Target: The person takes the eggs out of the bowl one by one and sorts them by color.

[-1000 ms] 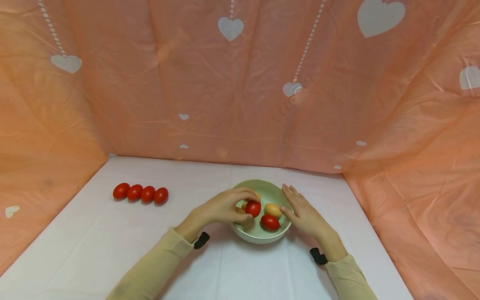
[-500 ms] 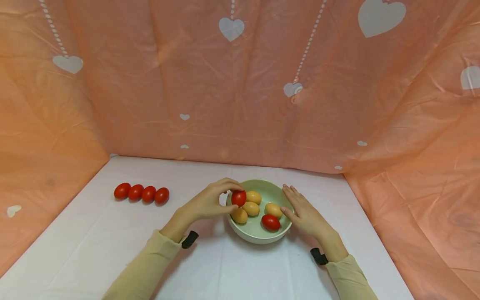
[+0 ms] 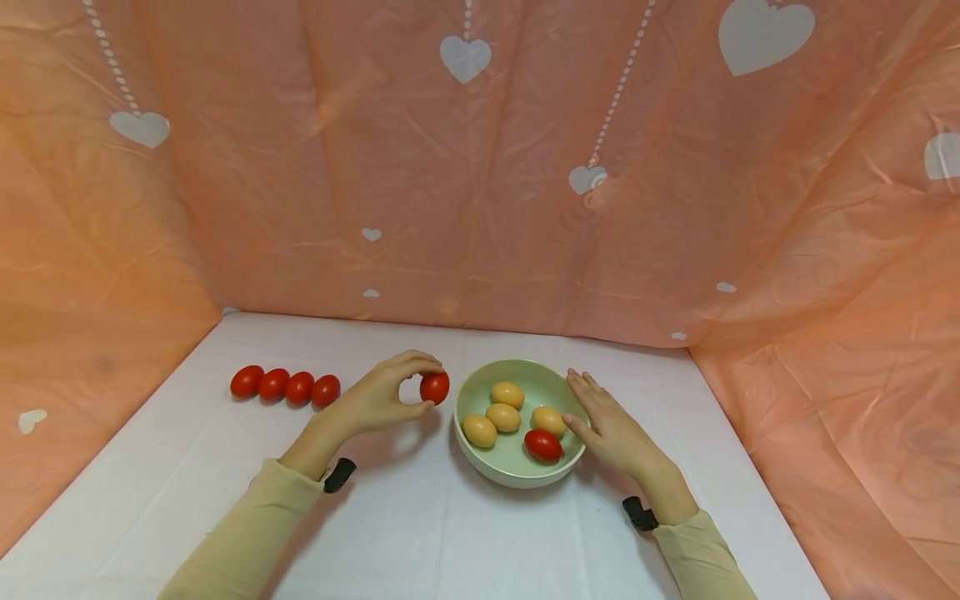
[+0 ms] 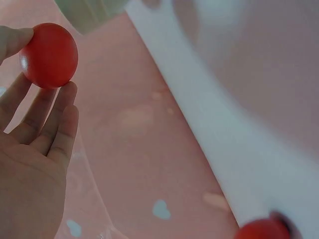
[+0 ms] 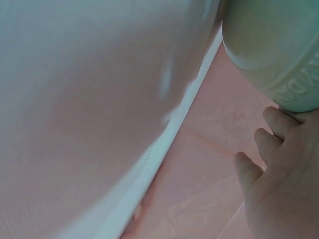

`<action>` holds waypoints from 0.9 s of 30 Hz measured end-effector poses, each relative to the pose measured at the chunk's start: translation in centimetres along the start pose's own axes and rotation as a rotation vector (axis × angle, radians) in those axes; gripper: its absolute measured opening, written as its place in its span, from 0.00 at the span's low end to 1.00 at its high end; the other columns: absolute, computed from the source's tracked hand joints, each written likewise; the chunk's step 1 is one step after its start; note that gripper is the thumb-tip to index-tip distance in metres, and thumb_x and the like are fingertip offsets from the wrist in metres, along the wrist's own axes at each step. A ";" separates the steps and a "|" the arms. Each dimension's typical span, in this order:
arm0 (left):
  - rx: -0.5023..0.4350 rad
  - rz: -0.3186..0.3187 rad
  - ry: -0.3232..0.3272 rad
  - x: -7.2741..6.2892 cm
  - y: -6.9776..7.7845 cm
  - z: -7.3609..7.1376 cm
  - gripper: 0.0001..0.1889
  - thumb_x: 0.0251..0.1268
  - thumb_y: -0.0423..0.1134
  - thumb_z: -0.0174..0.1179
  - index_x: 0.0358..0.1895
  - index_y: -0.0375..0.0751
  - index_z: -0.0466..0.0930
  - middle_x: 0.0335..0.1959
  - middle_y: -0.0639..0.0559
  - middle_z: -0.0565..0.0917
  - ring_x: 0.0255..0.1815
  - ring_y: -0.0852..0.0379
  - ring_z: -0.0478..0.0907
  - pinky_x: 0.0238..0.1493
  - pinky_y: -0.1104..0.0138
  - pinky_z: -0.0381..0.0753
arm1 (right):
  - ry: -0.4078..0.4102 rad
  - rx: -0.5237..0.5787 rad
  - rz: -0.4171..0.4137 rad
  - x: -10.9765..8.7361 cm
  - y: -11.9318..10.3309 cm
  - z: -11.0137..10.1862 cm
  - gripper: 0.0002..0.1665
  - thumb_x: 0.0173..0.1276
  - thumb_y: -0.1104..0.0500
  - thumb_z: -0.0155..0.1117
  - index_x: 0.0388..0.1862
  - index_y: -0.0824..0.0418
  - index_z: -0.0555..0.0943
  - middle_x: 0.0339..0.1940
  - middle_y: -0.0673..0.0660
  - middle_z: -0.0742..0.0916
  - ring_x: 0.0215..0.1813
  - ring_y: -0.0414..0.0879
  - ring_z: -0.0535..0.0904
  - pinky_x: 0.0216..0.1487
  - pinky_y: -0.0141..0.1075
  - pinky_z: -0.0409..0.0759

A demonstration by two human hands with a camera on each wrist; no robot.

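Note:
My left hand pinches a glossy red egg between thumb and fingertips, left of the pale green bowl and above the white table. In the left wrist view the egg sits at the tips of the fingers. My right hand lies along the bowl's right side with fingers straight and the thumb over the rim. Raised lettering shows on the bowl's outer wall in the right wrist view. Inside the bowl are several yellow eggs and one red egg.
Several red eggs lie in a row on the left of the white tabletop. Orange-pink cloth with white hearts hangs behind the table and at both sides.
My left hand has lifted the red egg out of the bowl and carried it left past the rim, uncovering the yellow eggs. My right hand has stayed at the bowl.

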State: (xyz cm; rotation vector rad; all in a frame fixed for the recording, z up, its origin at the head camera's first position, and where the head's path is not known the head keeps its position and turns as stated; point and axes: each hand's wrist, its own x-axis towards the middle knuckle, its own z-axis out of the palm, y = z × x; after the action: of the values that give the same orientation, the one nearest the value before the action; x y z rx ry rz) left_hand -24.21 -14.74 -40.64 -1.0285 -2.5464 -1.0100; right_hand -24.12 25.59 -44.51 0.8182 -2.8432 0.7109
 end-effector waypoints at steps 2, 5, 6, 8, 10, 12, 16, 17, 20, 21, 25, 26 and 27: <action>0.025 -0.019 -0.013 -0.4 -0.5 -0.5 0.24 0.57 0.32 0.75 0.59 0.38 0.83 0.59 0.48 0.82 0.60 0.49 0.80 0.64 0.51 0.80 | -0.002 -0.001 0.001 0.0 0.0 0.0 0.43 0.81 0.46 0.56 0.84 0.65 0.57 0.84 0.62 0.62 0.85 0.62 0.52 0.80 0.62 0.53; 0.055 -0.057 -0.037 -1.0 -1.2 -1.2 0.23 0.58 0.33 0.74 0.59 0.39 0.83 0.59 0.49 0.82 0.60 0.49 0.80 0.65 0.51 0.79 | -0.003 -0.001 0.001 0.0 0.0 0.0 0.43 0.81 0.46 0.56 0.84 0.65 0.56 0.84 0.62 0.62 0.85 0.62 0.52 0.80 0.62 0.53; 0.063 -0.071 -0.046 -1.2 -1.4 -1.5 0.23 0.58 0.33 0.74 0.58 0.40 0.83 0.59 0.50 0.82 0.61 0.49 0.80 0.65 0.50 0.79 | -0.002 -0.001 0.000 0.0 0.0 0.0 0.43 0.81 0.46 0.56 0.84 0.65 0.56 0.84 0.62 0.62 0.85 0.62 0.52 0.80 0.62 0.53; 0.074 -0.091 -0.063 -1.6 -1.8 -1.9 0.22 0.59 0.34 0.74 0.58 0.40 0.83 0.58 0.50 0.82 0.61 0.48 0.79 0.66 0.50 0.78 | -0.001 0.000 0.000 0.0 0.0 0.1 0.43 0.82 0.45 0.55 0.84 0.65 0.56 0.84 0.62 0.62 0.85 0.62 0.52 0.80 0.62 0.53; 0.090 -0.111 -0.081 -2.0 -2.2 -2.3 0.22 0.60 0.34 0.73 0.58 0.41 0.83 0.59 0.50 0.82 0.62 0.47 0.78 0.66 0.49 0.78 | 0.001 -0.001 0.001 -0.1 0.0 0.1 0.43 0.82 0.45 0.55 0.84 0.65 0.56 0.84 0.62 0.61 0.85 0.63 0.52 0.80 0.62 0.53; 0.109 -0.127 -0.100 -2.4 -2.7 -2.6 0.21 0.60 0.34 0.73 0.57 0.41 0.83 0.59 0.50 0.81 0.63 0.46 0.78 0.66 0.48 0.78 | 0.003 -0.002 0.002 -0.1 0.0 0.1 0.43 0.82 0.44 0.55 0.84 0.64 0.56 0.84 0.62 0.61 0.85 0.63 0.52 0.80 0.62 0.53; 0.165 -0.146 -0.140 -2.9 -3.6 -3.1 0.20 0.60 0.33 0.73 0.56 0.42 0.84 0.59 0.49 0.81 0.63 0.44 0.77 0.65 0.47 0.79 | 0.004 -0.009 0.003 -0.1 0.1 0.1 0.43 0.82 0.44 0.54 0.84 0.64 0.56 0.84 0.62 0.61 0.85 0.62 0.52 0.80 0.63 0.52; 0.174 -0.149 -0.149 -3.1 -3.8 -3.2 0.20 0.60 0.33 0.73 0.56 0.42 0.84 0.58 0.49 0.82 0.63 0.43 0.78 0.64 0.47 0.79 | 0.003 -0.009 0.003 -0.1 0.1 0.1 0.43 0.82 0.44 0.54 0.84 0.64 0.56 0.84 0.62 0.61 0.85 0.62 0.51 0.80 0.62 0.52; 0.203 -0.171 -0.177 -3.5 -4.4 -3.6 0.20 0.60 0.33 0.73 0.56 0.41 0.84 0.57 0.48 0.82 0.62 0.42 0.79 0.62 0.46 0.80 | -0.001 -0.007 0.005 -0.1 0.1 0.1 0.43 0.82 0.44 0.54 0.84 0.64 0.56 0.84 0.62 0.61 0.85 0.62 0.51 0.80 0.62 0.52; 0.212 -0.180 -0.186 -3.6 -4.6 -3.7 0.20 0.60 0.34 0.73 0.57 0.40 0.84 0.57 0.47 0.83 0.61 0.41 0.79 0.62 0.45 0.80 | -0.001 -0.005 0.006 -0.1 0.1 0.0 0.43 0.82 0.45 0.55 0.84 0.64 0.56 0.84 0.62 0.61 0.85 0.62 0.51 0.80 0.62 0.52; 0.250 -0.233 -0.223 -4.0 -5.3 -4.1 0.22 0.61 0.35 0.73 0.58 0.38 0.83 0.59 0.44 0.82 0.63 0.39 0.77 0.63 0.44 0.79 | -0.002 0.003 0.004 0.0 0.0 0.0 0.43 0.82 0.45 0.55 0.84 0.65 0.56 0.84 0.62 0.62 0.85 0.62 0.52 0.80 0.62 0.53; 0.262 -0.237 -0.229 -4.1 -5.4 -4.2 0.22 0.61 0.36 0.73 0.58 0.38 0.83 0.59 0.43 0.82 0.64 0.38 0.77 0.64 0.44 0.79 | -0.002 0.004 0.003 0.0 0.0 0.0 0.43 0.82 0.45 0.55 0.84 0.65 0.56 0.84 0.62 0.62 0.85 0.63 0.52 0.80 0.62 0.53; 0.271 -0.243 -0.233 -4.2 -5.6 -4.3 0.22 0.61 0.36 0.74 0.59 0.38 0.83 0.59 0.43 0.82 0.64 0.38 0.77 0.64 0.44 0.79 | -0.002 0.003 0.003 0.0 -0.1 0.0 0.43 0.82 0.45 0.55 0.84 0.65 0.56 0.84 0.63 0.62 0.85 0.63 0.52 0.80 0.63 0.53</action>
State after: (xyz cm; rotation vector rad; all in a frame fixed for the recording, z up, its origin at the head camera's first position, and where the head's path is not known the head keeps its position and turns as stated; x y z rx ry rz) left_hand -25.19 -22.73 -42.12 -0.8192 -2.9510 -0.5980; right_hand -24.10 25.55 -44.48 0.8162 -2.8460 0.7157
